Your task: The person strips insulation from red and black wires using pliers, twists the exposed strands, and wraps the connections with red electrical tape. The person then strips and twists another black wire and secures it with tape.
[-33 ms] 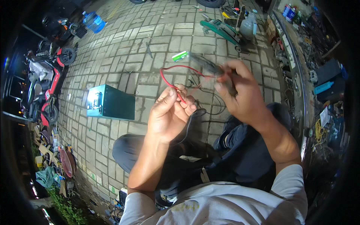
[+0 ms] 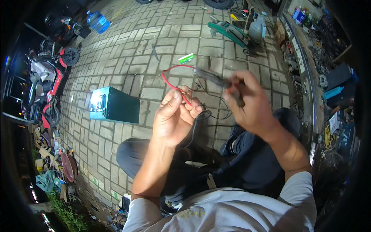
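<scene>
Between the thumb and fingers of my left hand, I pinch a red wire. The wire loops up and to the right, toward the tip of a dark, long tool. My right hand is closed around that tool's handle, where some orange-red shows. Motion blurs the tool, so its exact kind is unclear, and whether its tip touches the wire I cannot tell. A thin black cord hangs below my left hand and curls over the paving. Beyond the hands lies a small green-and-white cylinder.
A dark green box with a bright light on its end stands to the left. Farther off are a green floor jack, a large clear jug, a blue water bottle and a red scooter. Cluttered shelving lines the right.
The tool has swung slightly downward and the right hand has shifted a little. The upper loop of the red wire sits slightly farther left and higher. My left hand keeps its pinch.
</scene>
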`<state>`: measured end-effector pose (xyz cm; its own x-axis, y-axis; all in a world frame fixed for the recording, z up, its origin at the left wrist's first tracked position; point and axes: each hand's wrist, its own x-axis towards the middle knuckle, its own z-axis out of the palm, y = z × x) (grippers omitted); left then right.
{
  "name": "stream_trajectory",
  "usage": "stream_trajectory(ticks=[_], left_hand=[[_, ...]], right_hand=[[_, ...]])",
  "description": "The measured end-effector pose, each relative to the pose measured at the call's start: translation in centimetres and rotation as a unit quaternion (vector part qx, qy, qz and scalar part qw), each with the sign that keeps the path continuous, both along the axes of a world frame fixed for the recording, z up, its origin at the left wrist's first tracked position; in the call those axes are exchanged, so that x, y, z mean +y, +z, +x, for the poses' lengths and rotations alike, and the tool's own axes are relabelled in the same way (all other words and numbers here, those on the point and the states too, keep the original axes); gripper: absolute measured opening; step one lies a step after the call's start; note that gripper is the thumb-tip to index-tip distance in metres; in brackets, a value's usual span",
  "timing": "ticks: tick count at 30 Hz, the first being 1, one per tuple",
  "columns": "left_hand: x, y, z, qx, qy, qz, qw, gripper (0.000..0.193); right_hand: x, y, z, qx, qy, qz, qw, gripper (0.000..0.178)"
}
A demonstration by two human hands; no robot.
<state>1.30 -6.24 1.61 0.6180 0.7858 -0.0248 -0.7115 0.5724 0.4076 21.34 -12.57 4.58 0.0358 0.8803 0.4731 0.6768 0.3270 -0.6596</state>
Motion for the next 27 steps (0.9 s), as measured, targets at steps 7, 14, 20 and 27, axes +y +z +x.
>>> stream_trajectory(ticks=[7, 14, 20, 27], left_hand=[[-0.4, 0.4, 0.0, 0.064, 0.130, 0.106, 0.984, 0.020], [-1.0, 0.9, -0.4, 0.049, 0.165, 0.095, 0.980, 0.020], [-1.3, 0.8, -0.5, 0.044, 0.199, 0.080, 0.976, 0.021], [-1.3, 0.2, -0.6, 0.087, 0.214, 0.110, 0.967, 0.021]], right_hand=[[-2.3, -2.8, -3.9, -0.095, -0.073, 0.035, 0.992, 0.021], [-1.0, -4.5, -7.4, -0.095, -0.116, 0.062, 0.987, 0.033], [-1.0, -5.0, -9.0, -0.034, -0.104, 0.061, 0.992, 0.032], [-1.1, -5.2, -9.5, -0.047, -0.097, 0.052, 0.993, 0.031]])
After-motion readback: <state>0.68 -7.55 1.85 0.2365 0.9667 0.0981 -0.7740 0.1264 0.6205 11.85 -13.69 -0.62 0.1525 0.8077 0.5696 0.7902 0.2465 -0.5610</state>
